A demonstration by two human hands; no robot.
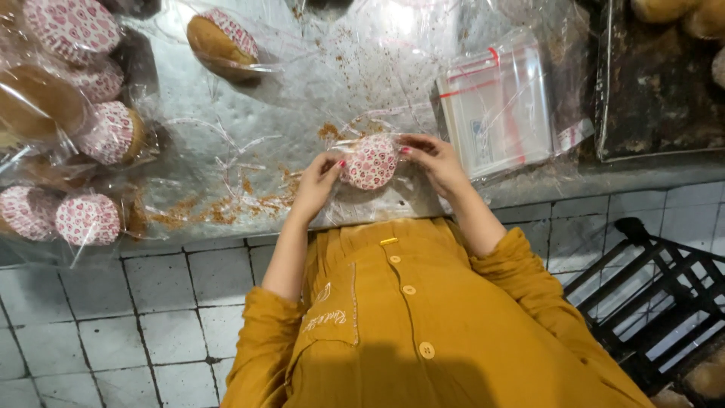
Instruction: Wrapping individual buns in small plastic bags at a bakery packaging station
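A cupcake in a white paper case with red dots (pixel 371 162) lies bottom-up inside a clear plastic bag at the table's near edge. My left hand (pixel 317 185) grips the bag at the cupcake's left side. My right hand (pixel 434 160) holds the bag at its right side, fingers curled over the top. Both hands touch the wrapped cupcake between them. I wear a mustard-yellow buttoned garment (pixel 400 317).
Several bagged cupcakes (pixel 91 219) pile up at the left, another one (pixel 223 41) lies at the back. A stack of clear bags with red strips (pixel 498 106) lies right of my hands. Crumbs (pixel 219 208) litter the metal table. A dark baking tray (pixel 657 83) and a black rack (pixel 657 302) stand right.
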